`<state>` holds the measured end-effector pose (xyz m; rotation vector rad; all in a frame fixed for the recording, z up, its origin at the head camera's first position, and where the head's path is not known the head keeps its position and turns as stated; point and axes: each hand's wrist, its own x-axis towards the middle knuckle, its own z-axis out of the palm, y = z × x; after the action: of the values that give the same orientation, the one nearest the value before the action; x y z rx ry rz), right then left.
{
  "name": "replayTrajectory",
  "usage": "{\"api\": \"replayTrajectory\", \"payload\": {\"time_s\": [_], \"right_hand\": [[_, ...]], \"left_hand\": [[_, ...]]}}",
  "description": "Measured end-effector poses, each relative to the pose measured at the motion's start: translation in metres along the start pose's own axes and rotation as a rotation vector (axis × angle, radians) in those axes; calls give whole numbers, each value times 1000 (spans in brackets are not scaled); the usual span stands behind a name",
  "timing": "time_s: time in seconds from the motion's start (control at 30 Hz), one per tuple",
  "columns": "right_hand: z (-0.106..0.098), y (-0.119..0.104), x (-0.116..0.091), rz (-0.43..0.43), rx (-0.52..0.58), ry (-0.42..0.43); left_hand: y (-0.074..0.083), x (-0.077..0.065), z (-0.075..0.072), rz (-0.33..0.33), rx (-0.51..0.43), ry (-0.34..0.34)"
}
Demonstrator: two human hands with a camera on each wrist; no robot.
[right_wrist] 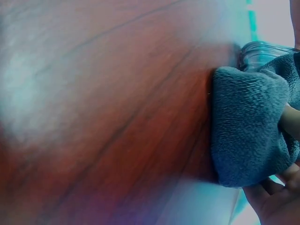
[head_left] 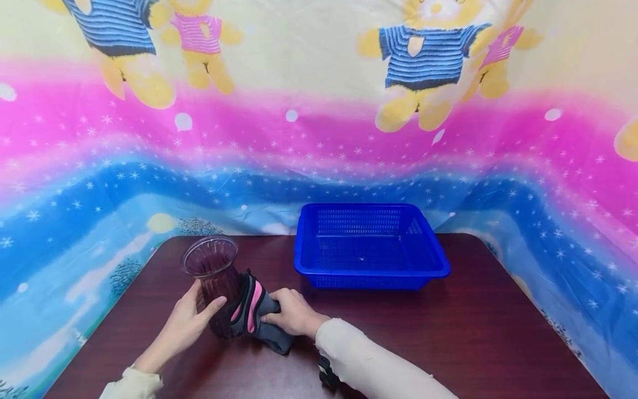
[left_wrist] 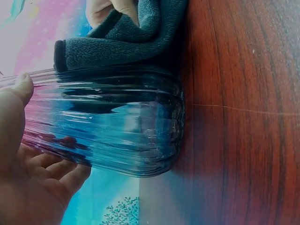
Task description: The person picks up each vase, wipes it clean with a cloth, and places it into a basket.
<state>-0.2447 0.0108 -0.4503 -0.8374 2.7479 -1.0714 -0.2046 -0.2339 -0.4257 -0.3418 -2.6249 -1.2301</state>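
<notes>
A ribbed, see-through purple glass vase (head_left: 217, 285) with a flared rim stands on the table, leaning slightly in the head view. My left hand (head_left: 186, 321) grips its side, the thumb across the front and the fingers round the back. In my right hand (head_left: 294, 313) is a bunched dark grey cloth (head_left: 271, 324) with pink and black stripes, held against the vase's right side. The left wrist view shows the cloth (left_wrist: 122, 47) lying along the ribbed glass (left_wrist: 126, 122). Folds of cloth (right_wrist: 248, 126) hide part of the right fingers in the right wrist view.
A blue plastic basket (head_left: 374, 273) with perforated walls stands at the back of the dark red-brown wooden table (head_left: 473, 332), right of the vase. Behind the table hangs a colourful curtain (head_left: 319, 138) printed with bears. A black band (head_left: 326, 372) is at the right sleeve.
</notes>
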Motion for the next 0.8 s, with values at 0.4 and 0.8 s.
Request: {"api": "replayTrajectory", "payload": {"time_s": [0.4,0.8], "right_hand": [[-14,-13,3,-49,14,46],[-28,-32,7,-69,84,56]], "left_hand": [[2,1,0,0,11,-6],[-1,-2,1,20,70,0]]}}
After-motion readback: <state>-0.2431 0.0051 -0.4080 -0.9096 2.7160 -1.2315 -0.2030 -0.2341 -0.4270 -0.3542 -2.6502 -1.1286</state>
